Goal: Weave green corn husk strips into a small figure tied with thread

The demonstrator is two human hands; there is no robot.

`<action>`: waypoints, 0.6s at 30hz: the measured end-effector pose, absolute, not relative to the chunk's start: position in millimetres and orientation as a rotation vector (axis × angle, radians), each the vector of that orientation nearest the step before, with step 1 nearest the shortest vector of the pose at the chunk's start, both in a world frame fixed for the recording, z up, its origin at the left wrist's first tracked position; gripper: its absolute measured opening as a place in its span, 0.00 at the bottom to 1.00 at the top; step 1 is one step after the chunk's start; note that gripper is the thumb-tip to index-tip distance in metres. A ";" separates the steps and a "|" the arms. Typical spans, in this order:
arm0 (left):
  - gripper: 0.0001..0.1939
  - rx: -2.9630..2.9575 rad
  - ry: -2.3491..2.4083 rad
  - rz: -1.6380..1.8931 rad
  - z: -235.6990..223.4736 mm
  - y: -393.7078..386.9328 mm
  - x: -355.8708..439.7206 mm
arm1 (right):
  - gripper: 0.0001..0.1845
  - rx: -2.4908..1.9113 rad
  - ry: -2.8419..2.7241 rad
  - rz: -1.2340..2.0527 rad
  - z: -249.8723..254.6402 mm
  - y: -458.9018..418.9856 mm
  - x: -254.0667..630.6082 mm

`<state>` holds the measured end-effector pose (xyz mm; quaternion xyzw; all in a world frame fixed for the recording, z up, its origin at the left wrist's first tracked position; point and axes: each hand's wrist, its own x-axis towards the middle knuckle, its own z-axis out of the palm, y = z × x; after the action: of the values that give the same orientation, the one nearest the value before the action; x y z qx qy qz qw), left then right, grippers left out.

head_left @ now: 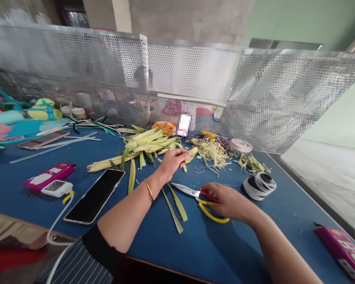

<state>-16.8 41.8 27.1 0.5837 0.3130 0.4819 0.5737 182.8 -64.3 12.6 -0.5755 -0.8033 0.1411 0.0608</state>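
Note:
My left hand (174, 161) is closed in a pinch on a pale green corn husk strip (192, 154), whose tip sticks out past the fingers. My right hand (225, 199) has its fingers curled on the handles of a pair of scissors (189, 191), one handle red and one yellow. The blades point left, towards the space below my left wrist. Two narrow husk strips (177, 205) lie on the blue table (165, 248) under my left forearm. A heap of corn husks (149, 142) lies just beyond my left hand.
Shredded husk scraps (213, 152) and a spool of white cord (259, 185) lie to the right. A black-screened phone (94, 195), a power bank with a cable (57, 187) and coloured sheets (26, 128) are at left. A perforated metal screen (189, 71) stands along the back.

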 end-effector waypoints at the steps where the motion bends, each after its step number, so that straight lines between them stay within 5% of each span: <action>1: 0.15 1.312 0.715 1.151 26.8 43.3 -17.1 | 0.28 -1.786 -2.473 0.346 8.0 -69.2 179.6; 8: 0.13 1.071 0.739 1.133 25.7 52.3 -24.6 | 0.38 -1.872 -2.423 0.178 -6.0 -65.0 182.1; 18: 0.12 0.981 0.743 1.033 29.5 55.2 -33.5 | 0.32 -1.136 -1.109 1.582 -1.0 -61.0 183.6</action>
<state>-33.5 55.2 29.5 0.4395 0.3330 0.4626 0.6942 183.6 -61.0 -1.0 -0.4563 -0.4455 0.6355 0.4353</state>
